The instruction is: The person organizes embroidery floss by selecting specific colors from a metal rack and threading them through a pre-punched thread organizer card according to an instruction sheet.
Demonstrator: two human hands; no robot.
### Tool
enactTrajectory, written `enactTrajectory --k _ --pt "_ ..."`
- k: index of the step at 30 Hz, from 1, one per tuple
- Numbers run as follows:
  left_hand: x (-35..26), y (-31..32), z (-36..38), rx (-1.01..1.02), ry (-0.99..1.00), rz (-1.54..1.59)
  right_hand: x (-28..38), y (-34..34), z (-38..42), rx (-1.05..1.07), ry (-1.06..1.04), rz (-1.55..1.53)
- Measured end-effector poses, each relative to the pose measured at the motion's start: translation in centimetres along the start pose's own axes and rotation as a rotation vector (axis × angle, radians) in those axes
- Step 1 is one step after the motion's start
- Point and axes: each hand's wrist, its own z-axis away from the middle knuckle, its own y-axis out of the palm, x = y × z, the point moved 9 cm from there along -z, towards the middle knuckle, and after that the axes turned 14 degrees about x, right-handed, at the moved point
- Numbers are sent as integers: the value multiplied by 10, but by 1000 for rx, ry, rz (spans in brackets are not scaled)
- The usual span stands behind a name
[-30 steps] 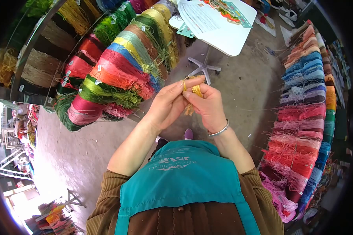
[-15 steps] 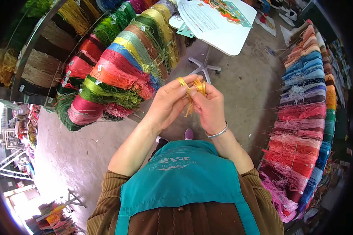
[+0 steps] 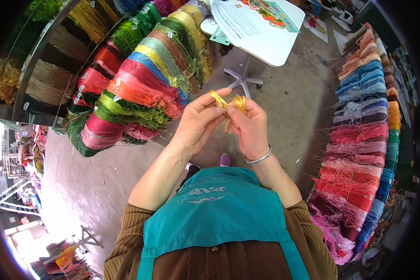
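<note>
I see yellow thread (image 3: pixel 228 106) now pulled out longer btwn fingertips vs 1 s ago, left hand (image 3: pixel 198 122) lifted a bit w/ strand looped over its forefinger, right hand (image 3: pixel 249 128) shifted slightly up, loop on it fanned wider.

A yarn workshop: racks (image 3: pixel 37 51) hung with bright skeins (image 3: pixel 144 88) line one side, more skeins (image 3: pixel 359 140) the other, above a bare concrete floor (image 3: pixel 289 107) and a small table (image 3: pixel 270 44) bearing a printed sheet (image 3: pixel 240 21).

Raised before the chest, left hand (image 3: pixel 198 122) and right hand (image 3: pixel 248 127) meeting fingertip to fingertip, fingers pinched.
</note>
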Motion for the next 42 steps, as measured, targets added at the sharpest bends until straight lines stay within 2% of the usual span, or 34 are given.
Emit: enactTrajectory --k 17,20,22,26,31,42 --pt "0 -4 -4 36 13 25 2 2 -2 36 6 -86" --pt "0 -3 -5 96 36 37 0 3 -3 50 11 -108" --pt "-1 -2 -4 36 25 25 0 3 -3 56 10 -111" --pt "-1 -2 -5 86 38 35 0 2 -4 55 9 -111" --pt "-1 -3 -3 -14 4 -43 0 4 -3 50 6 -80" --pt "0 -6 -3 -3 21 -25 -2 4 -4 63 17 -115"
